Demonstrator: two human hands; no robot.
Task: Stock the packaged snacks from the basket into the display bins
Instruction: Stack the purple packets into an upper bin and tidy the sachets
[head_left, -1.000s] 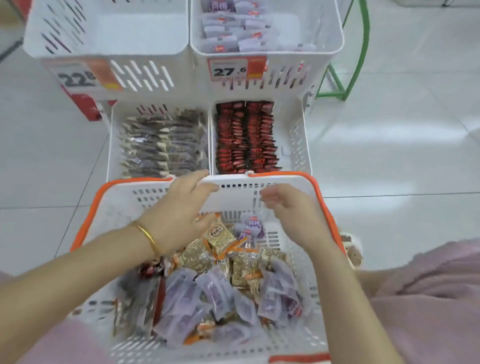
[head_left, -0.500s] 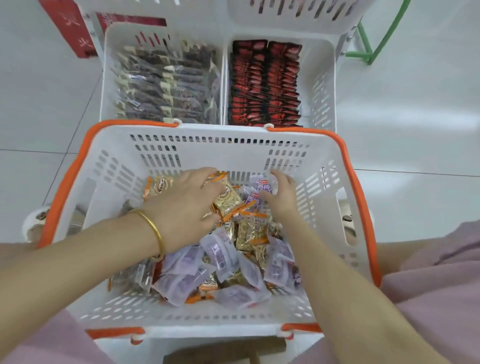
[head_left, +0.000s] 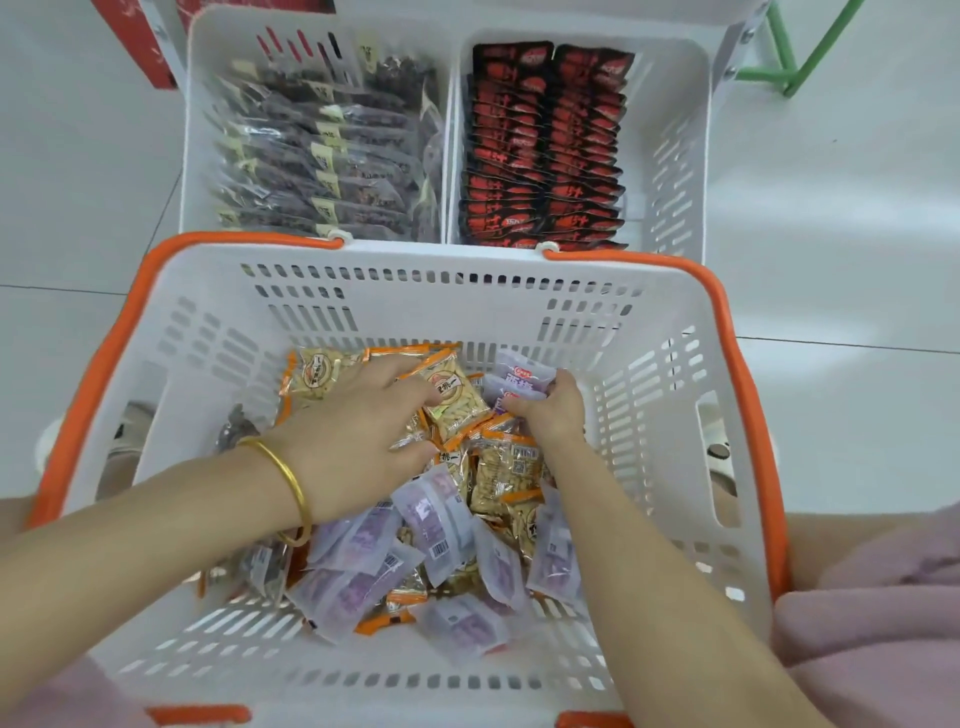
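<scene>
Basket: a white perforated plastic basket with orange handles sat low in the head view, just in front of the display bins, its far rim against their near edge.
Snacks: a loose heap lay on the basket floor, made up of clear orange-edged packets of pale nuts and purple-and-white plastic packets, with a few dark packets at the left side.
Left hand: the left hand reached in from the lower left, forearm angled across the basket and palm down. Its fingers lay spread over the orange-edged packets with the thumb set against the pile. Whether it gripped one could not be told. A gold bangle circled the wrist.
Right hand: the right hand came in from the lower right with the forearm nearly straight. Its fingers were curled round purple-and-white packets at the far end of the heap, near the basket's far wall.
Display bins: two white slotted plastic bins stood side by side beyond the basket. The left bin held rows of clear packets with dark contents, and the right bin held two neat columns of red-and-black packets.
Surroundings: a pale tiled floor lay all round, a green metal frame stood at the upper right, and pink fabric showed at the lower right.
</scene>
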